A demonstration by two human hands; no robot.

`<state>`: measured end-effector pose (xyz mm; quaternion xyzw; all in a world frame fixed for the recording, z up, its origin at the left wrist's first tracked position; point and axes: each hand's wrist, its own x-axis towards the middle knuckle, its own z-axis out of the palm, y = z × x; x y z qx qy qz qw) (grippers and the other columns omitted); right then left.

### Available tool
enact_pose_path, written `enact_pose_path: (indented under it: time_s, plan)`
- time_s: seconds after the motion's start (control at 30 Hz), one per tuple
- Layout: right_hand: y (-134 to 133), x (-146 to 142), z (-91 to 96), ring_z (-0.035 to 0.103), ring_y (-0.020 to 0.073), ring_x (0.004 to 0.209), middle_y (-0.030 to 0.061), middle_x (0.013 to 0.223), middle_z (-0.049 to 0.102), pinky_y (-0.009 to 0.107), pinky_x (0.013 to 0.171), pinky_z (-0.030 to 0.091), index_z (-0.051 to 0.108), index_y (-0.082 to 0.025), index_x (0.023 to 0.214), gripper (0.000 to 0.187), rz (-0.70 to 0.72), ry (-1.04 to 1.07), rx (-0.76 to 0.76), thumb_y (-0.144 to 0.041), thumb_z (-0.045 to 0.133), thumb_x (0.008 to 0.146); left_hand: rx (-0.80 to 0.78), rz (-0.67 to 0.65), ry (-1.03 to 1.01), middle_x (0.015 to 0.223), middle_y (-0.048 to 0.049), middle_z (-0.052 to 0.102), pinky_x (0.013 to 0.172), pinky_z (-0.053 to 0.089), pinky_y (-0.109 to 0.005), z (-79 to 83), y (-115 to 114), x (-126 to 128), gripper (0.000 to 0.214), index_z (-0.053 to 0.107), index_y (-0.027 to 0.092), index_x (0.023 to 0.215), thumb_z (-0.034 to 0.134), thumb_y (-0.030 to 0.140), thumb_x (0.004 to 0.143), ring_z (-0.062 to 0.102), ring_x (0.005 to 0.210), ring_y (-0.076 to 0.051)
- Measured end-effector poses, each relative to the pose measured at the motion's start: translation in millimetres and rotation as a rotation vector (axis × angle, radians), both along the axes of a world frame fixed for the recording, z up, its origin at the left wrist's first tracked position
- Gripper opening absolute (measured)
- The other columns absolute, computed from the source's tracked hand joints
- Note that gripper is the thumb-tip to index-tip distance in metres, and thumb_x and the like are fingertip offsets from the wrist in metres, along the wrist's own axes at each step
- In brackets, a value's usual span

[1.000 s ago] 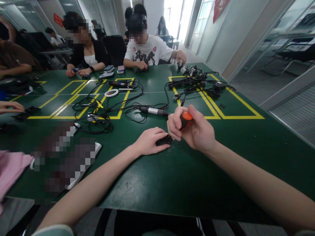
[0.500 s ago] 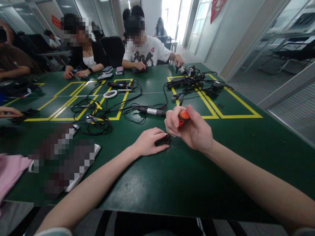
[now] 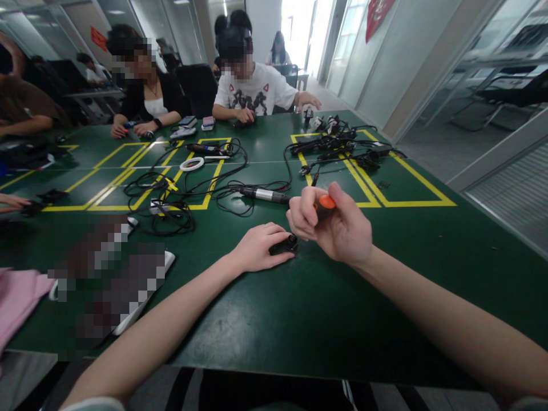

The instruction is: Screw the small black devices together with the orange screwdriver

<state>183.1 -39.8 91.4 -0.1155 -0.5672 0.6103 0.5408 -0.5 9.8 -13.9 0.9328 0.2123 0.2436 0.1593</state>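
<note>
The left hand (image 3: pixel 259 247) presses a small black part (image 3: pixel 284 245) flat on the green table (image 3: pixel 299 319), while the right hand (image 3: pixel 338 228) is closed around an orange-handled screwdriver (image 3: pixel 325 204) just above it

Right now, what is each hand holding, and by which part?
The right hand grips a screwdriver by its orange-capped handle. The left hand pins a small black part to the table, fingers over its near end.

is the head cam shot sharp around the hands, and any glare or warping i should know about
Head view: the left hand, the small black part under it and the right hand gripping the orange-capped tool are sharp; the doorway at the back is blown out white; soft sheen lies on the green table; wide-angle warping bends the edges and stretches the forearms; faces and some items at left are pixelated.
</note>
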Motion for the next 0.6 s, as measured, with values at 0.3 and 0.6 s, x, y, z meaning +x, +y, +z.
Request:
enact_pose_path:
  time_s: [0.3, 0.6]
  plan:
    - [-1.8, 4.9, -4.5, 0.022, 0.0101, 0.047, -0.0104, 0.055, 0.034, 0.025, 0.049, 0.022, 0.051, -0.025, 0.087, 0.041, 0.096, 0.010, -0.010, -0.063, 0.057, 0.100, 0.020, 0.006, 0.007, 0.122, -0.0132, 0.076, 0.096, 0.061, -0.041, 1.9, -0.5, 0.4, 0.037, 0.075, 0.019, 0.120, 0.064, 0.049, 0.102, 0.074, 0.110, -0.028]
    - [0.8, -2.3, -0.2, 0.038, 0.0114, 0.050, -0.0025, 0.057, 0.044, 0.028, 0.051, 0.032, 0.055, -0.020, 0.064, 0.056, -0.110, -0.018, 0.004, -0.057, 0.052, 0.106, 0.032, 0.006, 0.000, 0.119, -0.0148, 0.077, 0.094, 0.062, -0.041, -0.6, 0.3, 1.3, 0.039, 0.075, 0.016, 0.116, 0.064, 0.050, 0.102, 0.074, 0.107, -0.028]
